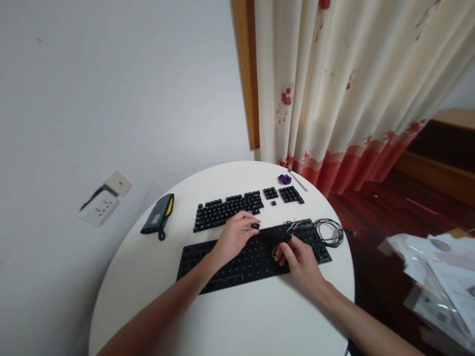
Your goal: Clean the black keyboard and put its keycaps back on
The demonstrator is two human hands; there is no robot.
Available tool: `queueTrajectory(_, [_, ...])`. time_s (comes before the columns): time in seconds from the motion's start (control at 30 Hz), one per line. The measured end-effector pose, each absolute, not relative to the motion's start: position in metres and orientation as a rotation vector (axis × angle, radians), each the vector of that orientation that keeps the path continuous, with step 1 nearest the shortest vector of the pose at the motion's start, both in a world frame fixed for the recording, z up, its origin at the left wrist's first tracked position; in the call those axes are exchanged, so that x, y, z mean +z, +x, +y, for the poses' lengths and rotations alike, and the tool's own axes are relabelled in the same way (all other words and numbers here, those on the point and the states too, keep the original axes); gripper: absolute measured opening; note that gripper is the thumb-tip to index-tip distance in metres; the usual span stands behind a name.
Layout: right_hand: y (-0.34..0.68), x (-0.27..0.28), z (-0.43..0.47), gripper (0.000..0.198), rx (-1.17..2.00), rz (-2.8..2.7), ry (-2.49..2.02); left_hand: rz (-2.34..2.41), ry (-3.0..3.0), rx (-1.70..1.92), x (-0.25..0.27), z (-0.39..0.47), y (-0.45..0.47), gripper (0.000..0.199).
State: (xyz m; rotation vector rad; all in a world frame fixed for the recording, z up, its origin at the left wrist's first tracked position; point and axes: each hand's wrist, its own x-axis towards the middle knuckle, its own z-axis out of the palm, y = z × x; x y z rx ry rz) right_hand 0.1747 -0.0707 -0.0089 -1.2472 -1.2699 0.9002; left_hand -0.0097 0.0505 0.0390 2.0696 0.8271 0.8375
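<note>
My left hand pinches a small black keycap at its fingertips, just above the far edge of a black keyboard. The keyboard lies slightly tilted across the table, many of its keycaps off and the switches bare. Over its right part, my right hand is closed around a keycap puller with a dark handle and thin wire loops at both ends. Beyond the keyboard, removed keycaps lie in rows like a key layout, with smaller groups farther right. A single keycap sits apart between them.
A coiled black cable rests at the right edge of the round white table. At the left stands a grey and yellow pouch. A purple crumpled thing and a thin brush-like stick lie at the back, near the curtain.
</note>
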Motion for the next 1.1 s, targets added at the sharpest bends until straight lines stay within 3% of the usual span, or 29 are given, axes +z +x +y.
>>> queueTrajectory(0.3, [0.177,-0.007,-0.071,0.032,0.851,-1.330,-1.286,0.990,2.669,0.602,0.024,0.105,0.038,0.012])
queueTrajectory(0.83, [0.179,-0.006,-0.072,0.031,0.828,-1.410,-1.308,1.287,2.669,0.727,-0.001,0.111,0.046,0.011])
queueTrajectory(1.1, [0.179,-0.005,-0.072,0.031,0.813,-1.418,-1.319,1.341,2.691,0.770,0.001,0.109,0.047,0.033])
